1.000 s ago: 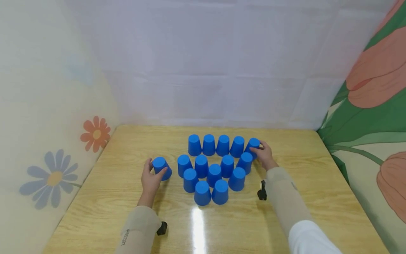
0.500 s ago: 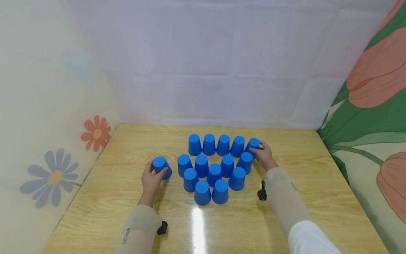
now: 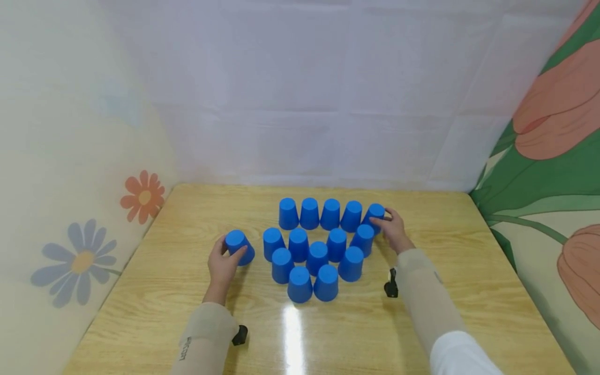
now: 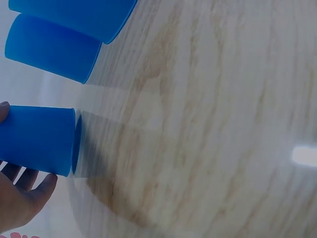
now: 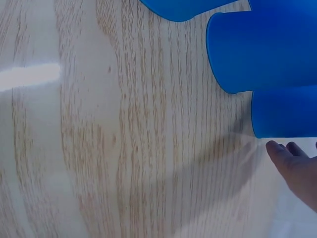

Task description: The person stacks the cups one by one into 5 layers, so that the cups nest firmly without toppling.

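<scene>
In the head view my left hand (image 3: 221, 268) holds a blue cup (image 3: 240, 247), turned upside down, left of the group. The left wrist view shows fingers and thumb on either side of this blue cup (image 4: 37, 139); a dark sliver lies along its rim, and I cannot tell whether it is slightly raised. At the right end of the back row, my right hand (image 3: 392, 229) grips another upside-down blue cup (image 3: 373, 214), thumb on its near side. Part of that cup is hidden behind a nearer cup (image 3: 362, 241). Fingertips (image 5: 275, 148) lie along its side in the right wrist view.
Several more upside-down blue cups stand between the hands: a back row (image 3: 309, 213), a middle row (image 3: 298, 245) and a front pair (image 3: 300, 285). The wooden table (image 3: 154, 312) meets a white cloth backdrop (image 3: 304, 146). Flower-printed walls flank both sides.
My right forearm has shifted very slightly to the right. Both hands keep their hold, and the cups stay in place.
</scene>
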Tool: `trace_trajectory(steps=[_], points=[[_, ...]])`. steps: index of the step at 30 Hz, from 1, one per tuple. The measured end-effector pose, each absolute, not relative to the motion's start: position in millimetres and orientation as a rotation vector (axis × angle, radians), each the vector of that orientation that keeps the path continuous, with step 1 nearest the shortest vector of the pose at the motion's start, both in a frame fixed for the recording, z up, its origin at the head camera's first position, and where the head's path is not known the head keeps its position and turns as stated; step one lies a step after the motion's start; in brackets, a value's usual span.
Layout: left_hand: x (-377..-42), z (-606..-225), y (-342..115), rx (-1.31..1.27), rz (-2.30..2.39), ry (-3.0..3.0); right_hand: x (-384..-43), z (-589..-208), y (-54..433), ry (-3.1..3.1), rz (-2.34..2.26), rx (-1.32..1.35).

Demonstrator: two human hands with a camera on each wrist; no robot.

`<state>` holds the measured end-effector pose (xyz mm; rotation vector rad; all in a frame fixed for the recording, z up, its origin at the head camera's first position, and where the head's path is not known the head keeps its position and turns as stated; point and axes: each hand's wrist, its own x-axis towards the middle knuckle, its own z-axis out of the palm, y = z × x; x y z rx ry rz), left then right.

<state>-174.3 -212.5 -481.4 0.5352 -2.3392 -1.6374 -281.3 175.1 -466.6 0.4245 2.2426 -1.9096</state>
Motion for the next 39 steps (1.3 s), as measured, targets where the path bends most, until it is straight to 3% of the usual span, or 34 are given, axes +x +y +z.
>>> trace_trajectory(steps=[39], points=[[-210,-414,-240,0.262,-1.481,-2.388,-229,-455,198,2.327,-1.936,0.056]])
